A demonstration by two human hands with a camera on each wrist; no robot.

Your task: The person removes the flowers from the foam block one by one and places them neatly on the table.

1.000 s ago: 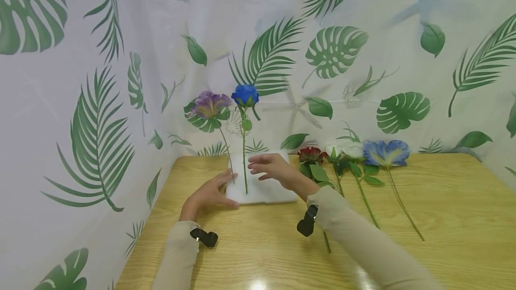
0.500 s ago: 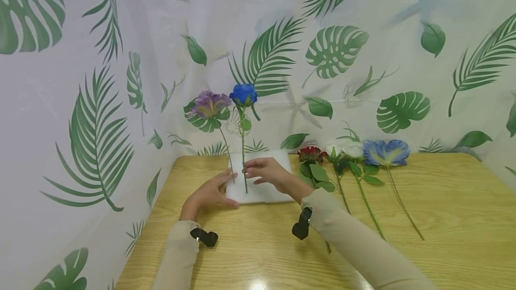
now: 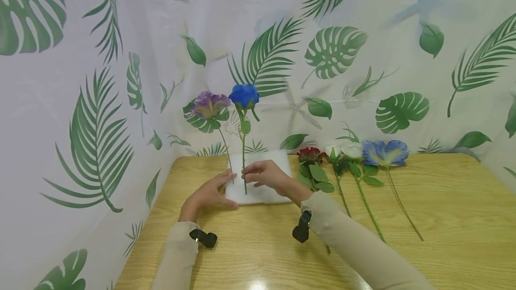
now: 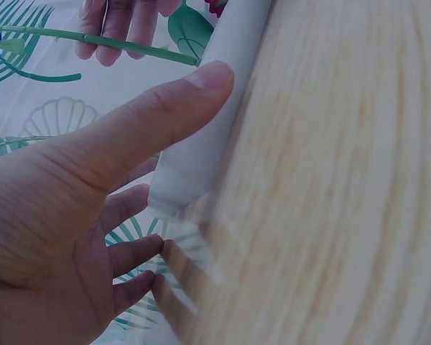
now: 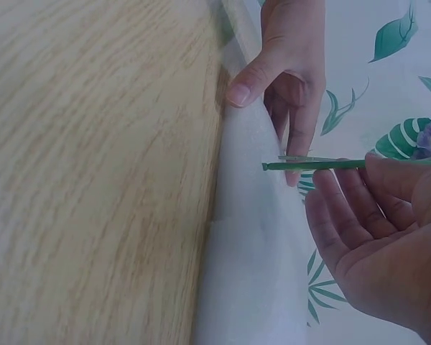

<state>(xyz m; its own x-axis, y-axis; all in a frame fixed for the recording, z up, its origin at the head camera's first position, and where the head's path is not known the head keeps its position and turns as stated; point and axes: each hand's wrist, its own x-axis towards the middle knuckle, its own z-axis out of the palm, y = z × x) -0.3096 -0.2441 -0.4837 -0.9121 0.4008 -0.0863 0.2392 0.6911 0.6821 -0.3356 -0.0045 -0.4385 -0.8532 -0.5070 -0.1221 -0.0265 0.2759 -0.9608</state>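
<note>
My right hand [image 3: 271, 176] pinches the green stem of a blue artificial rose [image 3: 244, 96] between thumb and fingers, low on the stem. The rose is upright over a white foam slab [image 3: 278, 186]; in the right wrist view the stem's cut end [image 5: 267, 167] shows in front of the foam. My left hand [image 3: 207, 197] rests at the slab's left front corner, thumb along the front edge and fingers spread along the left side. A purple flower [image 3: 210, 104] stands with its thin stem at the slab's left, beside my left fingertips.
Right of the slab, on the wooden table [image 3: 451, 218], lie a red flower [image 3: 311, 155], white roses [image 3: 351, 150] and a blue-yellow flower [image 3: 386, 153], stems toward me. A leaf-patterned curtain [image 3: 342, 8] hangs behind and at left.
My right hand has moved slightly left and down to the blue rose's stem, and its fingers have closed on it. The left hand stays at the slab.
</note>
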